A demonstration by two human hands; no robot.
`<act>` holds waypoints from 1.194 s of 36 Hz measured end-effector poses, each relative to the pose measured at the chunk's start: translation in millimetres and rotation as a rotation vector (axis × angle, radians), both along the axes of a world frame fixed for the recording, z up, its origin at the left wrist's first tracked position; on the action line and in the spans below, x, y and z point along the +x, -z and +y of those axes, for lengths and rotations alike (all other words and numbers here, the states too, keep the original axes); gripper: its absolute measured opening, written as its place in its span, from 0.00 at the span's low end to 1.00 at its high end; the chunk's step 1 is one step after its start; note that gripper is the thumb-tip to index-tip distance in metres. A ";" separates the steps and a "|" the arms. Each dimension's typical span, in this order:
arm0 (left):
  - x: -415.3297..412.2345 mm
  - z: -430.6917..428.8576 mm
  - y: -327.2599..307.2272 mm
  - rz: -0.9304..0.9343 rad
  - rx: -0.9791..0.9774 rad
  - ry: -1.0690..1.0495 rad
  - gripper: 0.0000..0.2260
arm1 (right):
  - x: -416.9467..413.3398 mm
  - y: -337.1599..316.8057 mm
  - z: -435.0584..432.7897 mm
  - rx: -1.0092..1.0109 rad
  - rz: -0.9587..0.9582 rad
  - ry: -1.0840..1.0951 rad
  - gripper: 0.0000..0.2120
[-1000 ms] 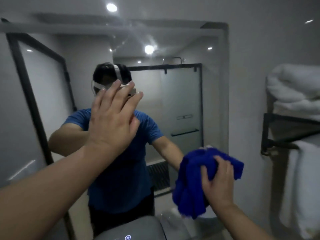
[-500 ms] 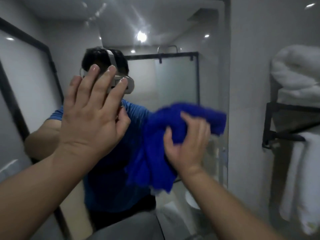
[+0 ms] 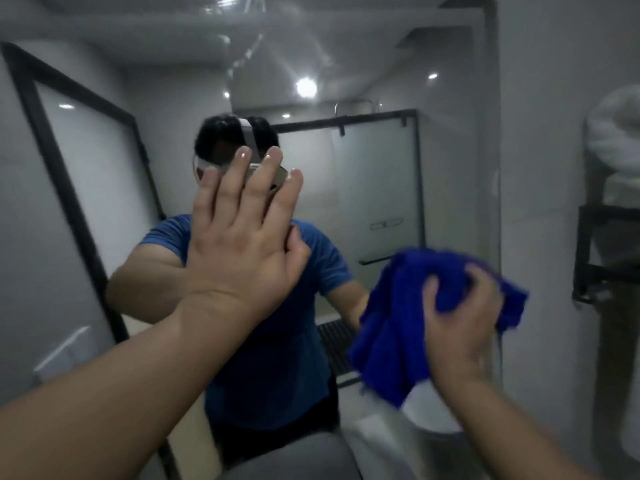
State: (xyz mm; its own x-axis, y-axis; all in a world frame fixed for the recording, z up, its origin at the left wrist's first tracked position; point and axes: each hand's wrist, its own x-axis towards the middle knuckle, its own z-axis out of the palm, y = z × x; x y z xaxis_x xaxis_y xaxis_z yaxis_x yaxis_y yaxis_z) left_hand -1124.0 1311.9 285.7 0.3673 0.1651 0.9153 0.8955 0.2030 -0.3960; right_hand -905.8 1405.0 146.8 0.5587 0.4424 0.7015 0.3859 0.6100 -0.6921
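The right hand (image 3: pixel 457 327) clamps curled fingers on a bunched blue microfibre cloth (image 3: pixel 394 327) by the mirror's (image 3: pixel 381 188) right edge. The left hand (image 3: pixel 242 244) braces flat on the glass, fingers straight and slightly apart. Curved smears (image 3: pixel 242 46) near the top edge suggest the wiping is unfinished.

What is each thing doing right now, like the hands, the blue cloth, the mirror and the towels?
Large wall mirror: streaky and smeared near its top.
Left hand: open, fingers straight, palm held up to the mirror.
Right hand: grips the cloth.
Fluffy blue cloth: bunched up, at the mirror's lower right.
White towels: piled on the rack, blurred.
Black metal wall rack: holding the towels.
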 end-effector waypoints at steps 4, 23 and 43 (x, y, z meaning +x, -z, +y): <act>-4.5 -0.1 0.1 0.006 -0.005 0.001 0.27 | 1.4 -156.0 16.7 0.241 -0.146 0.167 0.26; -3.8 -5.7 2.5 -0.004 -0.050 0.001 0.30 | -26.4 205.7 -27.9 0.145 -0.818 -0.145 0.26; 2.4 -13.9 0.8 -0.036 -0.085 -0.034 0.28 | -54.8 -11.7 -13.6 0.162 -0.197 0.122 0.20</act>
